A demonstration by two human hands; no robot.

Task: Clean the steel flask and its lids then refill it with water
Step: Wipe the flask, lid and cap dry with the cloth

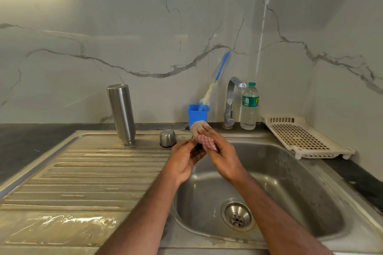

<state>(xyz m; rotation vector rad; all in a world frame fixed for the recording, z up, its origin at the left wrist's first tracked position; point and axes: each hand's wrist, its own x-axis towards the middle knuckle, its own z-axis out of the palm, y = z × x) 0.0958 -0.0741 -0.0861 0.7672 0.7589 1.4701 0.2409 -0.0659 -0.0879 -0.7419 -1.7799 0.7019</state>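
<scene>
The steel flask (121,114) stands upside down at the back of the draining board (89,172). Its steel cup lid (167,138) sits upside down beside it, to the right. Over the left rim of the sink, my right hand (221,156) grips a pink checked scrub pad (204,139) with a grey scourer face. My left hand (185,160) holds a small dark object, mostly hidden in the fingers, against the pad.
A blue cup (197,116) holds a blue-handled bottle brush (215,83) behind the hands. The tap (231,101) and a plastic water bottle (249,106) stand at the back. A cream plastic rack (304,138) lies right. The sink basin (290,182) has a drain (237,214).
</scene>
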